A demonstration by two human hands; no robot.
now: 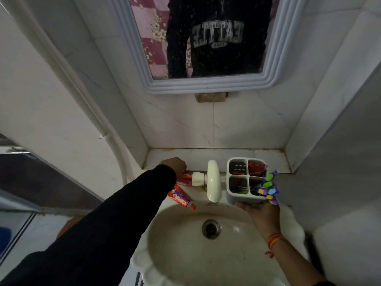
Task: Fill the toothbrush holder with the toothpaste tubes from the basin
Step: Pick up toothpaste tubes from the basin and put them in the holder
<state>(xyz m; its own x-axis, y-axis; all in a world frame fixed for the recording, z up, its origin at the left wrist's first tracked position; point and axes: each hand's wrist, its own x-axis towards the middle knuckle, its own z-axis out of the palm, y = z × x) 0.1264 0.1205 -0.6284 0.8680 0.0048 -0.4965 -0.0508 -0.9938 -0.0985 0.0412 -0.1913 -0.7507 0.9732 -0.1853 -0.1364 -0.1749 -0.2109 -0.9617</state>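
Right hand point(260, 210) grips the holder point(245, 180) beside the tap point(214, 180), keeping it close while the left hand point(174, 165) closes on one tube point(186, 178); another tube point(181, 197) lies on the basin point(185, 254) rim.

At centre frame, the left hand point(174, 164) hid its own fingers and one end of a toothpaste tube point(186, 178), so its grip could not be judged. The holder point(245, 180) covered the right hand's point(260, 211) fingertips. Contents of the holder's dark compartments were unclear.
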